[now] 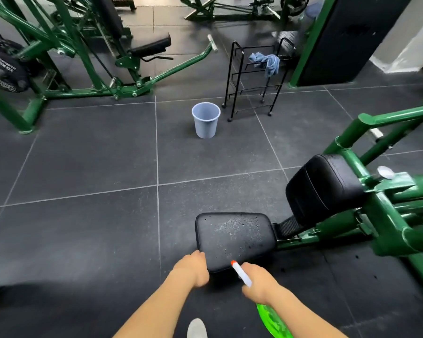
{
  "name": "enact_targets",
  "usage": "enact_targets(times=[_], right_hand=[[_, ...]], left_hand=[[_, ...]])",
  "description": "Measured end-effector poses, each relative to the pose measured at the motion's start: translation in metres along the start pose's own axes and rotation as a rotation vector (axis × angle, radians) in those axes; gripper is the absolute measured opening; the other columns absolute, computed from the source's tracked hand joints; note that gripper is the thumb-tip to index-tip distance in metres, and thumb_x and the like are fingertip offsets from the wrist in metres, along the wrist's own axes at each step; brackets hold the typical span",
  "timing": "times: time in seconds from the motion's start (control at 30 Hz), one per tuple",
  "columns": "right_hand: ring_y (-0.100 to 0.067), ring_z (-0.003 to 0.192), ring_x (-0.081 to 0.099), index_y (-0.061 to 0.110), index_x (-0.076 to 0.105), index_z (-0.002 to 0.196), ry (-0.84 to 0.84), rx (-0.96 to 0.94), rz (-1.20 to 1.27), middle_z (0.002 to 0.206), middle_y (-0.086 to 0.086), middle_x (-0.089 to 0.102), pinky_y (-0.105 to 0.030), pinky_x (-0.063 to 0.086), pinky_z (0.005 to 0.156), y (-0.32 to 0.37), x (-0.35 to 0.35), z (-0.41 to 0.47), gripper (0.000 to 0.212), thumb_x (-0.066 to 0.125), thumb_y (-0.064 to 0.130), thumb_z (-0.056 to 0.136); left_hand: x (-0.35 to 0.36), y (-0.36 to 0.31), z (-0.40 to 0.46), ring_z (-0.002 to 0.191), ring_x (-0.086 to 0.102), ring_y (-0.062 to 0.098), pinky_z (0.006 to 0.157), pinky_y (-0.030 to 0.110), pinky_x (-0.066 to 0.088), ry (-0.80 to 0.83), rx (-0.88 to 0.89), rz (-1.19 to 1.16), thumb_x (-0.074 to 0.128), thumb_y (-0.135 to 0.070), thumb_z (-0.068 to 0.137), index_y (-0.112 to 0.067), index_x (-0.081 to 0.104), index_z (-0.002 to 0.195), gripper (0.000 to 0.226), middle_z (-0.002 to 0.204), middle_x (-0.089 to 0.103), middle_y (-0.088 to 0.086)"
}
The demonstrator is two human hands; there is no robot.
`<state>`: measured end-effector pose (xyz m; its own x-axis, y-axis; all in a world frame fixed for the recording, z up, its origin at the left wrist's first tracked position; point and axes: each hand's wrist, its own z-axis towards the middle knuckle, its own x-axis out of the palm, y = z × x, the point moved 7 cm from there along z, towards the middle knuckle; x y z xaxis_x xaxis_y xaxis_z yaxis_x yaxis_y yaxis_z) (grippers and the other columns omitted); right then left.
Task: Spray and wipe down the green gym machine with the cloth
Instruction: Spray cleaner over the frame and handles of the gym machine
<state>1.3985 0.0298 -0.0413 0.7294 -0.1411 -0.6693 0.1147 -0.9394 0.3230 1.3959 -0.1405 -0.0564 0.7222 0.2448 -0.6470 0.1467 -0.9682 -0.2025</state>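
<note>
The green gym machine (386,206) stands at the right, with a black seat pad (232,237) and a black chest pad (324,189). Spray droplets speckle the seat pad. My right hand (260,281) grips a green spray bottle (271,318), and its white nozzle with a red tip (239,272) points at the seat. My left hand (195,267) hangs with its fingers curled at the seat's near left corner, holding nothing that I can see. A blue cloth (266,62) is draped over the top of a black wire cart (254,79) further back.
A pale blue bucket (206,119) stands on the dark rubber floor in front of the cart. Another green machine (88,59) with weight plates (5,67) fills the far left. A black padded column (344,37) rises at the back right. My shoe (197,328) shows at the bottom.
</note>
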Motion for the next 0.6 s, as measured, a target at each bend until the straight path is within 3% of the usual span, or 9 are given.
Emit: enact_targets(times=[0.03, 0.07, 0.17, 0.23, 0.3, 0.37, 0.43, 0.5, 0.6], right_hand=[[-0.027, 0.102, 0.052, 0.027, 0.044, 0.084, 0.003, 0.001, 0.003, 0.097, -0.001, 0.050, -0.028, 0.029, 0.073, -0.001, 0.000, -0.004, 0.015, 0.051, 0.013, 0.084], [-0.028, 0.102, 0.053, 0.028, 0.033, 0.073, 0.004, 0.017, 0.012, 0.095, -0.001, 0.048, -0.026, 0.026, 0.070, -0.004, 0.002, -0.008, 0.026, 0.051, 0.012, 0.084], [-0.031, 0.109, 0.054, 0.026, 0.024, 0.067, 0.004, 0.035, 0.005, 0.112, -0.012, 0.058, -0.025, 0.025, 0.070, -0.007, 0.007, -0.023, 0.035, 0.050, 0.011, 0.084], [-0.031, 0.109, 0.054, 0.026, 0.024, 0.067, -0.013, 0.044, 0.025, 0.113, -0.013, 0.058, -0.025, 0.025, 0.070, -0.013, 0.007, -0.032, 0.034, 0.050, 0.010, 0.084], [-0.031, 0.110, 0.054, 0.026, 0.032, 0.072, -0.043, 0.033, 0.041, 0.109, -0.013, 0.056, -0.026, 0.026, 0.070, -0.014, -0.001, -0.042, 0.027, 0.051, 0.011, 0.084], [-0.030, 0.113, 0.052, 0.017, 0.052, 0.100, -0.078, 0.007, 0.085, 0.117, -0.013, 0.056, -0.030, 0.032, 0.078, -0.012, -0.012, -0.055, 0.016, 0.052, 0.013, 0.084], [-0.030, 0.116, 0.051, 0.006, 0.049, 0.126, -0.132, -0.017, 0.150, 0.123, -0.013, 0.055, -0.028, 0.034, 0.088, -0.012, -0.025, -0.067, 0.047, 0.051, 0.021, 0.081], [-0.030, 0.113, 0.053, 0.005, 0.049, 0.127, -0.214, -0.017, 0.237, 0.120, -0.014, 0.058, -0.029, 0.037, 0.089, -0.009, -0.043, -0.081, 0.057, 0.049, 0.028, 0.075], [-0.031, 0.105, 0.057, 0.006, 0.055, 0.116, -0.334, -0.008, 0.341, 0.112, -0.012, 0.061, -0.031, 0.040, 0.084, -0.001, -0.073, -0.089, 0.047, 0.054, 0.026, 0.074]], left_hand=[[-0.001, -0.002, -0.003, 0.126, 0.046, 0.030, 0.102, 0.039, 0.040, -0.005, 0.004, 0.011, 0.042, -0.019, 0.093, -0.006, 0.044, 0.128, 0.037, 0.136, 0.044, 0.009], [-0.002, -0.005, -0.007, 0.125, 0.046, 0.030, 0.102, 0.039, 0.040, -0.005, 0.008, 0.021, 0.042, -0.019, 0.093, -0.006, 0.044, 0.128, 0.037, 0.135, 0.044, 0.009], [-0.002, -0.014, -0.018, 0.125, 0.048, 0.029, 0.101, 0.038, 0.042, -0.004, 0.020, 0.028, 0.044, -0.019, 0.092, -0.008, 0.046, 0.130, 0.039, 0.135, 0.046, 0.008], [-0.002, -0.021, -0.025, 0.123, 0.050, 0.029, 0.100, 0.037, 0.043, -0.016, 0.029, 0.020, 0.045, -0.019, 0.090, -0.009, 0.048, 0.127, 0.038, 0.134, 0.048, 0.008], [-0.002, -0.028, -0.034, 0.122, 0.051, 0.029, 0.098, 0.036, 0.044, -0.025, 0.036, 0.021, 0.045, -0.018, 0.090, -0.008, 0.049, 0.123, 0.034, 0.133, 0.050, 0.009], [-0.005, -0.033, -0.044, 0.122, 0.051, 0.030, 0.097, 0.036, 0.043, -0.044, 0.037, 0.029, 0.045, -0.018, 0.091, -0.008, 0.049, 0.122, 0.033, 0.133, 0.050, 0.009], [-0.011, -0.039, -0.054, 0.120, 0.052, 0.030, 0.096, 0.035, 0.044, -0.067, 0.044, 0.035, 0.044, -0.018, 0.092, -0.007, 0.050, 0.121, 0.031, 0.132, 0.051, 0.010], [-0.022, -0.048, -0.066, 0.120, 0.052, 0.030, 0.095, 0.033, 0.043, -0.103, 0.055, 0.040, 0.043, -0.018, 0.094, -0.005, 0.050, 0.121, 0.031, 0.132, 0.052, 0.011], [-0.046, -0.063, -0.081, 0.123, 0.050, 0.029, 0.096, 0.032, 0.040, -0.164, 0.081, 0.039, 0.040, -0.017, 0.097, -0.004, 0.048, 0.126, 0.033, 0.136, 0.050, 0.012]])
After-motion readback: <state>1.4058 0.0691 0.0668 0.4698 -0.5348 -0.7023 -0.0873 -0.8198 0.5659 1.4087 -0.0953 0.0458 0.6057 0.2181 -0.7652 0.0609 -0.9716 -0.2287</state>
